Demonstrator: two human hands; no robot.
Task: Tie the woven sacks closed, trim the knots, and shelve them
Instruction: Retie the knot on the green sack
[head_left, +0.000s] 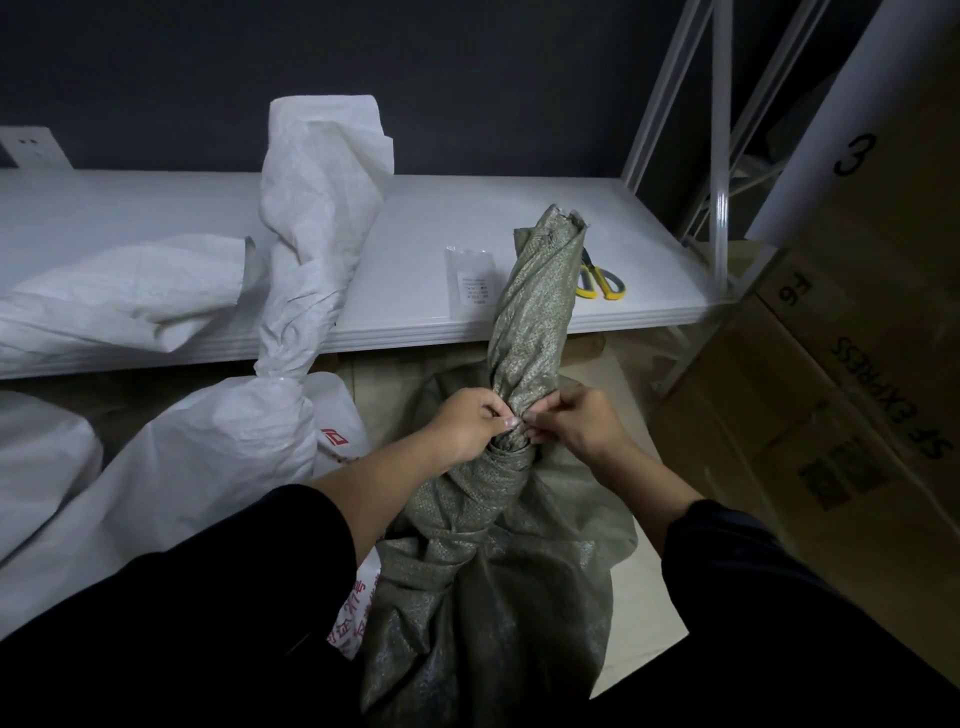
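A grey-green woven sack stands on the floor in front of me, its neck twisted into a long rope that rises against the shelf edge. My left hand and my right hand meet at the base of that twist, fingertips pinching something small and thin around the neck; what it is I cannot make out. To the left a white woven sack leans, its twisted neck bound near the base. Yellow-handled scissors lie on the white shelf, partly hidden behind the green neck.
A small clear packet with a label lies on the shelf near the scissors. Another white sack lies on the shelf at left. Cardboard boxes stack at the right beside the white rack uprights.
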